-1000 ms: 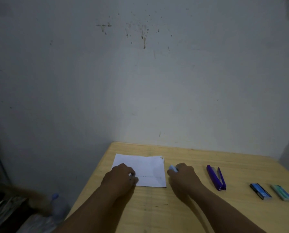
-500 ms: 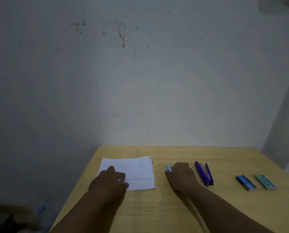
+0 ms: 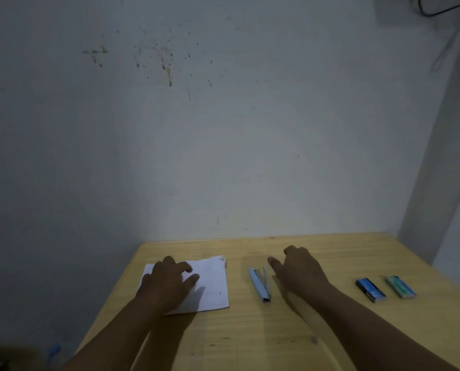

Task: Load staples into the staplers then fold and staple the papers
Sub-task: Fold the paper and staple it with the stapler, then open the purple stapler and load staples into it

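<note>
Right hand [image 3: 301, 271] empty, fingers loose; light-blue stapler [image 3: 261, 283] just beside its thumb, long axis toward table's [image 3: 277, 341] far edge. Left hand [image 3: 167, 285] flat, pressing paper [image 3: 214, 285] near left edge.

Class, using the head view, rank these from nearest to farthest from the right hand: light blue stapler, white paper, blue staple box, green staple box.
From the right hand:
1. Light blue stapler, just left of it.
2. Blue staple box, to its right.
3. White paper and green staple box, on opposite sides: too close to call.
</note>
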